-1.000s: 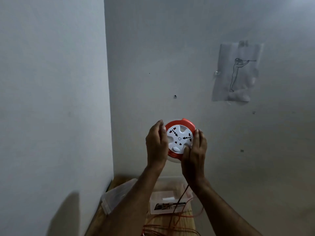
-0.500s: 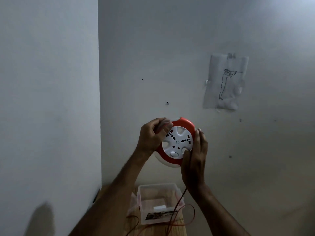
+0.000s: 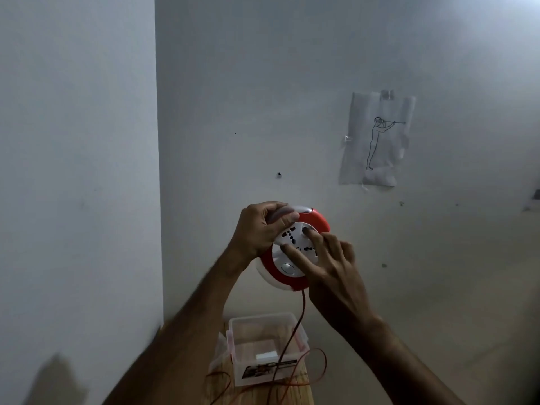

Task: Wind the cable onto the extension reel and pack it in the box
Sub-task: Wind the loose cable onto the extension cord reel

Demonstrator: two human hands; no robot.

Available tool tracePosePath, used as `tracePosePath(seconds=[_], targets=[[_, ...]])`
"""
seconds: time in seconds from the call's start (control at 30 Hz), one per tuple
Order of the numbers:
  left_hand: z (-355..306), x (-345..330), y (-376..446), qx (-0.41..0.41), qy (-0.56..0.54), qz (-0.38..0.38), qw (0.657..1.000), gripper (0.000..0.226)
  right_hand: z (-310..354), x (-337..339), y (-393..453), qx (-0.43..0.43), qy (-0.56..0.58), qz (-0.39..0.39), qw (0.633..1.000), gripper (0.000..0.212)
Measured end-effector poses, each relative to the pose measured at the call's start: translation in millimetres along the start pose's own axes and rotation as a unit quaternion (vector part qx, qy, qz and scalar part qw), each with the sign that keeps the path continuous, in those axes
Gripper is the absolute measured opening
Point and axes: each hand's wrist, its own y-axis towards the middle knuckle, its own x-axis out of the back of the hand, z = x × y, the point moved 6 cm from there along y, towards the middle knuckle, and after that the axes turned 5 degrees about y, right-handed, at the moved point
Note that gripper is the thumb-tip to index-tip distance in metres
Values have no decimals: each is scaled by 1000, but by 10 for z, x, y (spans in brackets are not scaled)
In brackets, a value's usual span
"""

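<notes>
A round red and white extension reel [image 3: 292,268] with a socket face is held up in front of the wall. My left hand [image 3: 260,229] grips its upper left rim. My right hand [image 3: 330,264] lies on the white socket face, two fingertips pressed on it. A thin red cable [image 3: 295,325] hangs from the reel's lower edge down across a clear plastic box [image 3: 263,346] and loops on the wooden table [image 3: 295,394]. The box is open and holds a small white item.
The box's clear lid [image 3: 219,350] lies just left of it on the narrow wooden table in the room's corner. White walls stand close on the left and ahead. A paper drawing [image 3: 377,141] is taped to the far wall.
My right hand moved from the reel's right rim onto the socket face. My left hand shifted to the upper rim and the reel tilted. The view dropped slightly, showing more of the box.
</notes>
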Motion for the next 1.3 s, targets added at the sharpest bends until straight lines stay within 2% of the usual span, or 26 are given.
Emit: tracePosePath(seconds=[0.17,0.33,0.4,0.5,0.57,0.63,0.7,0.77,0.9,1.0,1.03,1.07,1.1,1.13,1.17,1.2,1.23,1.27,1.3], targets=[[-31,8,-35,1,-3,16,1000,35,48,65,-20,62,-59,33,996,73],[-121,-40,-67,-15,-1,13,1000,36,67,120,42,69,-99,11,993,62],[-160,-54,-65,-17,-3,4,1000,38,12,154,61,27,-56,-9,998,67],[-215,-77,-66,-22,-18,-15,999,38,-103,217,101,-77,59,-56,994,62],[-254,-92,-82,-28,-34,-44,998,36,-149,231,133,-146,147,-88,974,60],[-291,-119,-97,-35,-36,-71,996,36,-218,217,135,-252,238,-126,929,60],[-325,-148,-108,-46,-23,-89,995,38,-277,110,89,-370,334,-146,854,62],[-352,-164,-117,-65,-8,-103,993,38,-293,-49,28,-483,446,-141,740,60],[-379,-172,-123,-96,5,-111,989,36,-172,-210,-27,-621,611,-145,470,50],[-380,-174,-109,-100,3,-107,989,36,-32,-212,34,-649,716,-160,202,48],[-376,-168,-105,-101,-1,-107,989,34,-14,-181,72,-637,740,-168,135,45],[-372,-157,-101,-100,-3,-109,989,32,-15,-142,97,-624,755,-169,105,40],[-366,-144,-100,-98,-7,-113,989,30,-22,-103,116,-614,764,-162,115,33],[-356,-127,-96,-92,-14,-116,989,28,-40,-52,128,-604,764,-153,167,27],[-344,-105,-85,-84,-23,-120,989,26,-84,26,136,-585,749,-153,271,21],[-327,-83,-72,-75,-31,-122,989,24,-159,133,134,-548,697,-170,430,16],[-312,-66,-57,-66,-39,-121,990,23,-230,292,139,-480,596,-204,611,13],[-303,-54,-42,-57,-45,-118,990,23,-227,473,158,-384,465,-230,764,10],[-292,-41,-31,-49,-48,-117,991,24,-156,589,177,-285,347,-233,863,9]])
